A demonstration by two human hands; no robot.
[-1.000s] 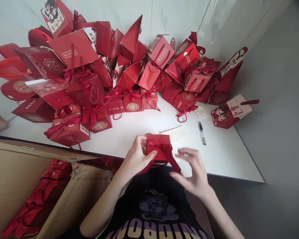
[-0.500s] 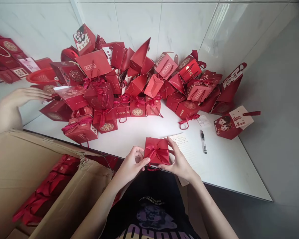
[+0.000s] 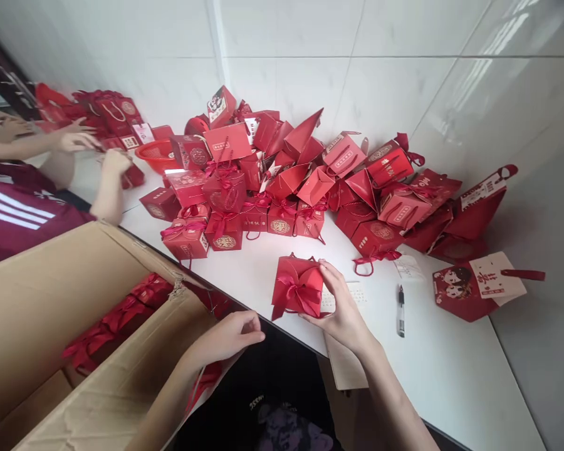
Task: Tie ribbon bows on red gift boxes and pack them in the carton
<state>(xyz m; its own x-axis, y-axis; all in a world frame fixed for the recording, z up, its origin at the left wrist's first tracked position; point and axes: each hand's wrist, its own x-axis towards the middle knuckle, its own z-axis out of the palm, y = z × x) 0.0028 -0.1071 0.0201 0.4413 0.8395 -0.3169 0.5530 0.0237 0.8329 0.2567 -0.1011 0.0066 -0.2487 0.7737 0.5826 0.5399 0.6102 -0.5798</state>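
My right hand (image 3: 341, 307) grips a small red gift box (image 3: 297, 289) by its right side, thumb low and fingers along the upper edge. A dark red ribbon bow is tied across the box's front, and cords show at its top and bottom. My left hand (image 3: 232, 338) is off the box, below and to its left near the table edge. It holds nothing; its fingers are loosely bent with the thumb apart. Partly behind the box and right hand lies a notebook (image 3: 357, 294) with handwritten lines.
Many red gift boxes (image 3: 228, 232) are piled along the wall. On the right lie a pen (image 3: 401, 313) and a tagged box (image 3: 458, 291). A cardboard carton (image 3: 122, 244) with ribboned boxes stands at left. Beyond it, a co-worker's hands (image 3: 115, 164) are near more red packaging and a red basket (image 3: 155, 153).
My left hand has let go of the box and drawn back leftward. My right hand keeps hold. The view has turned left, bringing the co-worker's sleeve and hands further in.
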